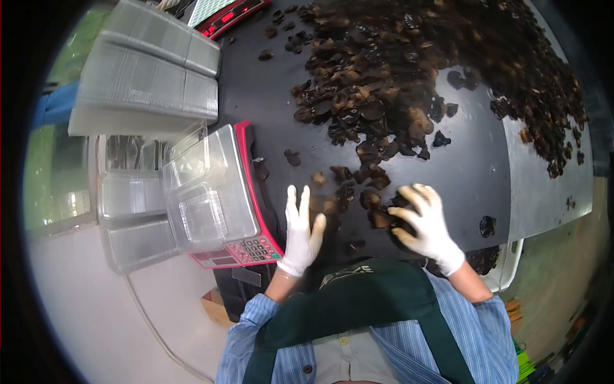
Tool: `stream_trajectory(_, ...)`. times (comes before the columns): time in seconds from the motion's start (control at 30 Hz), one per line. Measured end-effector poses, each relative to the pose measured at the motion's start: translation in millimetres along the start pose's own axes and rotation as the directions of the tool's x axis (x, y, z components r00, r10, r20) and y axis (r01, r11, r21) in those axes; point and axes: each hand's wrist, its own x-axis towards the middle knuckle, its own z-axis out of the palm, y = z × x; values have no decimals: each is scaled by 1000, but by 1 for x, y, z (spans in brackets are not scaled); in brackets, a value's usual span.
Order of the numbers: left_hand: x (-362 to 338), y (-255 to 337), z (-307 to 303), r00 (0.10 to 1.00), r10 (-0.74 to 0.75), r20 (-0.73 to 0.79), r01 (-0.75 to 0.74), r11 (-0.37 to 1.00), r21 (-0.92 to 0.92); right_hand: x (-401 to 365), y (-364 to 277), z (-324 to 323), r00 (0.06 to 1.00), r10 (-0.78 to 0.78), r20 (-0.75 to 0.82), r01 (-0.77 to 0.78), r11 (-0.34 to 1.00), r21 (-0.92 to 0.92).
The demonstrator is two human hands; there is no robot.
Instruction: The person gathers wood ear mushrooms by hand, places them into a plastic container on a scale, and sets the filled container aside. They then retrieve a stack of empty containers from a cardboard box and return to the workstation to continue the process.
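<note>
My left hand [300,233], in a white glove, has its fingers stretched out and spread, holding nothing. It is beside the pink-edged scale [252,185], with a few blurred wood ear mushrooms [329,205] just to its right. My right hand [425,224], also gloved in white, curls its fingers around dark wood ear mushrooms [399,221]; the palm hides part of them. Loose brown-black pieces [371,198] lie between the two hands. On the scale's pan sits a clear plastic tray [204,214].
A large heap of wood ear mushrooms [364,83] spreads over the dark table [473,192]. Stacks of clear plastic trays [141,77] stand at the left. Another scale with a red display [227,17] is at the back. A white crate [508,269] is below the table's right edge.
</note>
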Motion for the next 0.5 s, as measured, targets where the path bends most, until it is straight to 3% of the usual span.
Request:
stream_trajectory(0.07,-18,2,1,999,-4,51,2,999,32,-18,18,-9,993,90,-82,-90,996,3)
stream_trajectory(0.13,-28,-3,10,997,63,47,-65,997,48,-30,24,-15,986,164,-12,-164,986,13)
stream_trajectory(0.23,-27,-7,18,991,128,-34,-124,987,101,-30,18,-14,973,167,157,-154,983,-96)
stream_trajectory(0.33,2,-5,11,985,-8,-170,6,1000,-12,-23,11,2,970,115,213,-89,988,-129)
stream_trajectory(0.4,30,-15,8,955,-46,-292,26,997,-74,-13,4,5,982,92,164,-88,996,-32)
stream_trajectory(0.47,62,-13,1,907,-224,-356,225,973,-39,-3,0,4,984,78,161,-82,996,18)
stream_trajectory(0.5,75,-20,4,900,-236,-365,280,958,70,0,0,4,988,74,134,-82,995,50)
